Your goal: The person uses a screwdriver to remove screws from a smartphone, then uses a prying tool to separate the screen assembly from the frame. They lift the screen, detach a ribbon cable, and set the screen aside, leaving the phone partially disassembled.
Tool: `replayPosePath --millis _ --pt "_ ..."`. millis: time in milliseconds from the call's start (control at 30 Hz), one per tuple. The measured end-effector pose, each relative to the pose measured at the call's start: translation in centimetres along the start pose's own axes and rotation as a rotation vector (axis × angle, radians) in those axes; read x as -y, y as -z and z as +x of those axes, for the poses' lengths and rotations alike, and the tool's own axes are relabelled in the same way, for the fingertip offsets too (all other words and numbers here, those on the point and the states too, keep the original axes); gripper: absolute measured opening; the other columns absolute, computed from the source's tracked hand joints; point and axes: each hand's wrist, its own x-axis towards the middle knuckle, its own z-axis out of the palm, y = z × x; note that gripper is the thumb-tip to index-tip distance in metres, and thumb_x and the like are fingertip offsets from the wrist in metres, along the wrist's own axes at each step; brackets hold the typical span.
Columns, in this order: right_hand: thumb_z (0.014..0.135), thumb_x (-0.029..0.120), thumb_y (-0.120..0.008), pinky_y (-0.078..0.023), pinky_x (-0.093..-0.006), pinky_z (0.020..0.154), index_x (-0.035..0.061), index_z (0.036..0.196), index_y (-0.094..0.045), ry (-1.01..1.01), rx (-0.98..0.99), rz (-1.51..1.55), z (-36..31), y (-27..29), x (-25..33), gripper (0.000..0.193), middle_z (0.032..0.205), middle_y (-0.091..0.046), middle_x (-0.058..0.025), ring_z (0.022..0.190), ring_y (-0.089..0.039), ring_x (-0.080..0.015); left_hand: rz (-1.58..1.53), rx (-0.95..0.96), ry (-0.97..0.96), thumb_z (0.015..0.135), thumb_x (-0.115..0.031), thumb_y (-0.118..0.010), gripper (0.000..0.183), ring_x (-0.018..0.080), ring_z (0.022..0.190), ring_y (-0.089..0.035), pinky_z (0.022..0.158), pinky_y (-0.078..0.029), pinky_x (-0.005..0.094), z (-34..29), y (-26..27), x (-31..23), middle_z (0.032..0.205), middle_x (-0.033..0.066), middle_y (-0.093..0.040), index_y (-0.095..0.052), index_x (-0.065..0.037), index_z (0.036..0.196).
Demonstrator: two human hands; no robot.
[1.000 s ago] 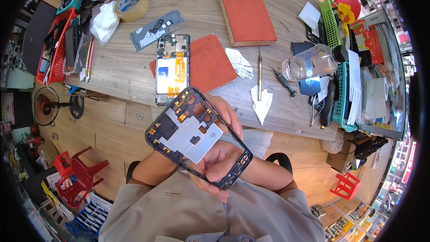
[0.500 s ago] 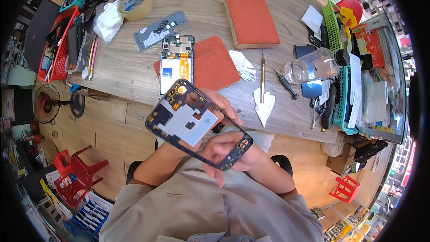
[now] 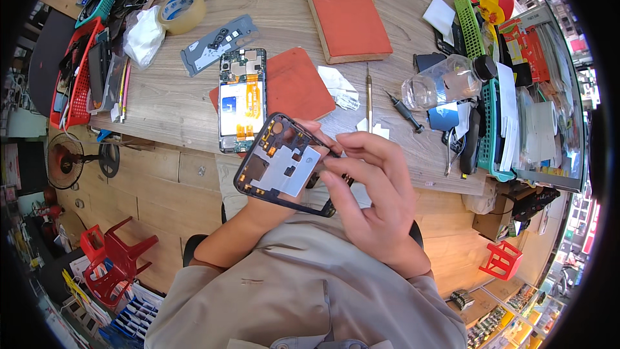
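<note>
Phone frame (image 3: 282,165) held underneath by left hand (image 3: 310,184); right hand (image 3: 371,184) grip pinching its edge.

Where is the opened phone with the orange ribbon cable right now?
In the head view the opened phone lies flat at the near edge of the wooden table, left of centre, beside the red mat and just beyond the phone frame.

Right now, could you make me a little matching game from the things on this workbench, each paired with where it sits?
Things:
1. phone frame
2. tape roll
3. clear bottle
4. opened phone

Places:
A. lying on its side by the green basket
B. flat on the bench, partly on a red mat
C. held up in the hands
D. far left of the bench, beside a white bag

Pairs: 1-C, 2-D, 3-A, 4-B
</note>
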Motion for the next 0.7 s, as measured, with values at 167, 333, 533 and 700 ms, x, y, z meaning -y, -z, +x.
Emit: replayPosePath --millis 167,333,533,700 --pt "0.087 -0.009 -0.086 -0.061 -0.0372 0.082 -0.0061 0.109 -0.079 0.041 -0.105 -0.061 0.2 -2.0 -0.4 0.023 0.123 -0.074 -0.0175 0.096 -0.074 -0.0285 0.216 -0.041 -0.112 0.104 -0.001 -0.077 0.049 0.0212 0.122 -0.073 0.104 -0.061 0.0354 -0.5 0.4 1.0 0.132 0.0142 -0.072 -0.056 -0.001 0.149" --pt "0.087 -0.010 -0.086 -0.060 -0.0362 0.080 -0.0057 0.108 -0.079 0.029 -0.135 -0.097 0.3 -2.3 -0.5 0.023 0.117 -0.075 -0.0158 0.095 -0.074 -0.0281 0.316 -0.052 -0.197 0.101 0.006 -0.078 0.052 0.0185 0.119 -0.073 0.102 -0.060 0.0322 -0.6 0.3 1.3 0.132 0.0135 -0.072 -0.058 -0.001 0.148" --pt "0.086 -0.010 -0.086 -0.061 -0.0368 0.077 -0.0072 0.108 -0.079 0.087 -0.174 -0.179 0.2 -2.6 -0.5 0.023 0.115 -0.077 -0.0167 0.094 -0.076 -0.0295 0.314 -0.050 -0.195 0.101 0.008 -0.076 0.053 0.0176 0.119 -0.072 0.102 -0.059 0.0327 -0.4 -0.2 1.2 0.131 0.0133 -0.072 -0.057 -0.001 0.149" --pt "0.086 -0.011 -0.085 -0.062 -0.0374 0.078 -0.0088 0.109 -0.079 0.118 -0.187 -0.193 0.2 -3.1 -0.5 0.023 0.114 -0.077 -0.0177 0.094 -0.077 -0.0299 0.383 -0.083 -0.277 0.101 0.009 -0.075 0.052 0.0182 0.118 -0.072 0.102 -0.060 0.0331 -0.4 0.0 1.8 0.130 0.0146 -0.072 -0.055 0.002 0.149"
